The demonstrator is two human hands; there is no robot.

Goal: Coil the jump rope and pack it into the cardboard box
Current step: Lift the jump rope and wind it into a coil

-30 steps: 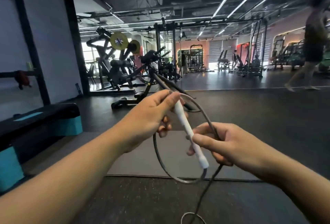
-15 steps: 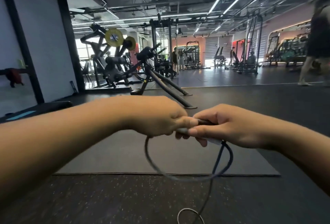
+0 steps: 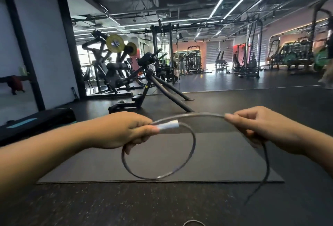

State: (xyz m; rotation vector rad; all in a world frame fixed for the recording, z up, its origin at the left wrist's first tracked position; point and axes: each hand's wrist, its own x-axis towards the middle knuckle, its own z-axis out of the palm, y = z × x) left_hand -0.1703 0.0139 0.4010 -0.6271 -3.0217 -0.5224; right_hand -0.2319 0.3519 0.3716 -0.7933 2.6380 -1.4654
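Nearest the camera, a short arc of the jump rope (image 3: 194,222) shows at the bottom edge, lying on the speckled floor (image 3: 126,206). Above it, both forearms reach forward at about the same height. The left hand (image 3: 124,130) is curled round the rope's white handle (image 3: 168,124), whose end sticks out past the thumb and forefinger; one full loop of rope hangs from this hand, roughly circular. The right hand (image 3: 259,128) pinches the rope between thumb and fingertips, well apart from the left hand. Between the two hands the rope spans in a shallow upward arc. From under the right hand a free length drops down and to the right, blurred near its lower end.

Below and beyond the hands lies a dark rectangular floor mat (image 3: 225,159). To the left stands a black step platform (image 3: 36,121) with teal trim. Farther off: an angled bench frame (image 3: 158,89), a plate-loaded machine carrying yellow weight plates (image 3: 115,43), racks, and distant blurred people.
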